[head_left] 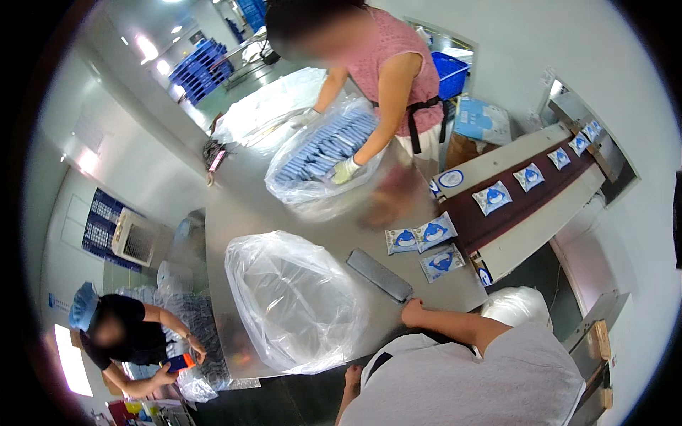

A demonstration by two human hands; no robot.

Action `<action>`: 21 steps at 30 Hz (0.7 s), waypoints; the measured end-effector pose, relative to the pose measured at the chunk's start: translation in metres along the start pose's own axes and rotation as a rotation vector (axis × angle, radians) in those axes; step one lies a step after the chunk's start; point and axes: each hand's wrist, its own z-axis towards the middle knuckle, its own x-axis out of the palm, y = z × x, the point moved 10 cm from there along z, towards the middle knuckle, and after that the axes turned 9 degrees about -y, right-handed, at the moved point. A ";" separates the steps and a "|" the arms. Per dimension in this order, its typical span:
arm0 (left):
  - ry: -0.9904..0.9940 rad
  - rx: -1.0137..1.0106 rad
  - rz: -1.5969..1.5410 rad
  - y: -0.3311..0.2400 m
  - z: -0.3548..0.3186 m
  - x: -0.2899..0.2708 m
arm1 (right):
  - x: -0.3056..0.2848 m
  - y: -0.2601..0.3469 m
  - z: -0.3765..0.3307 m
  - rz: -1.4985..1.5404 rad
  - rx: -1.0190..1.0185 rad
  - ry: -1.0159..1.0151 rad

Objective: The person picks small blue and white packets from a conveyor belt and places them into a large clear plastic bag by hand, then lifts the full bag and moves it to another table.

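My right hand (412, 312) rests curled on the metal table, next to the near end of a long grey block (379, 275). Whether it grips anything is hidden. My left hand (353, 376) hangs low by the table's front edge, its fingers too small to make out. Left of the grey block lies an open clear plastic bag (295, 305), spread wide. Three white pouches with a blue whale print (441, 263) lie right of the block. Across the table, a co-worker's gloved hands (346, 170) are at a clear bag of stacked blue-white packets (323, 153).
A dark red conveyor belt (518, 206) carries several more pouches through a wall opening at right. A second co-worker at lower left holds an orange and dark blue device (177, 363) beside filled bags. White plastic sheets (273, 99) lie at the table's far end.
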 end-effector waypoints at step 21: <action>-0.032 0.023 -0.125 -0.070 -0.052 -0.045 | -0.012 -0.002 -0.011 -0.016 -0.074 -0.129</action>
